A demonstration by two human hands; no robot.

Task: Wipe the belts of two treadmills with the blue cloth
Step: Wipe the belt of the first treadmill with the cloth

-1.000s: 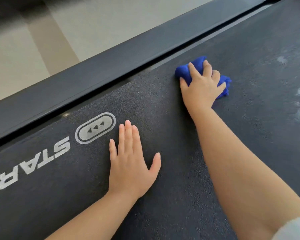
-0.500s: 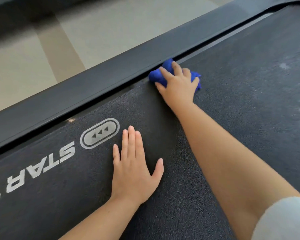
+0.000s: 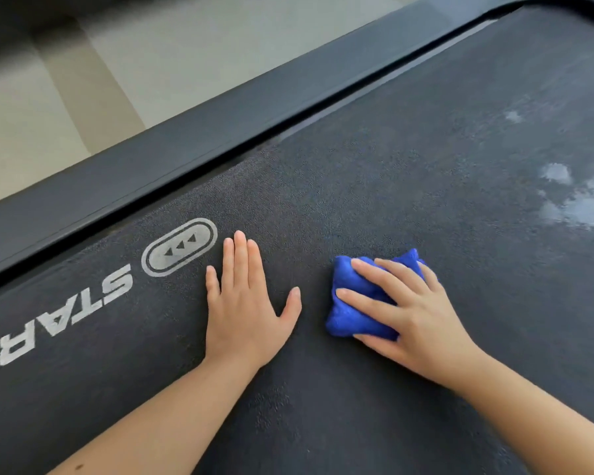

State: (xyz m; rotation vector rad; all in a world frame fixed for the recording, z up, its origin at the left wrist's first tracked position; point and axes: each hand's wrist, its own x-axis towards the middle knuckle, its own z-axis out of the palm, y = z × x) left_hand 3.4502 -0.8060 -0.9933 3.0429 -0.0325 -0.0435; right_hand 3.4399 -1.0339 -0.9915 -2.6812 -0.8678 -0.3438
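The dark grey treadmill belt (image 3: 408, 159) fills most of the view, with white lettering and an oval arrow logo (image 3: 179, 246) at the left. My right hand (image 3: 412, 313) presses down on the bunched blue cloth (image 3: 355, 303) in the middle of the belt, fingers spread over it. My left hand (image 3: 246, 303) lies flat on the belt just left of the cloth, fingers together and thumb out, holding nothing.
A black side rail (image 3: 186, 145) runs diagonally along the belt's far edge, with pale floor tiles (image 3: 151, 53) beyond it. Whitish smudges (image 3: 576, 197) mark the belt at the right.
My right hand has pulled the cloth back from the belt's edge by the rail toward me, to a spot beside my left hand. My left hand has stayed flat in place.
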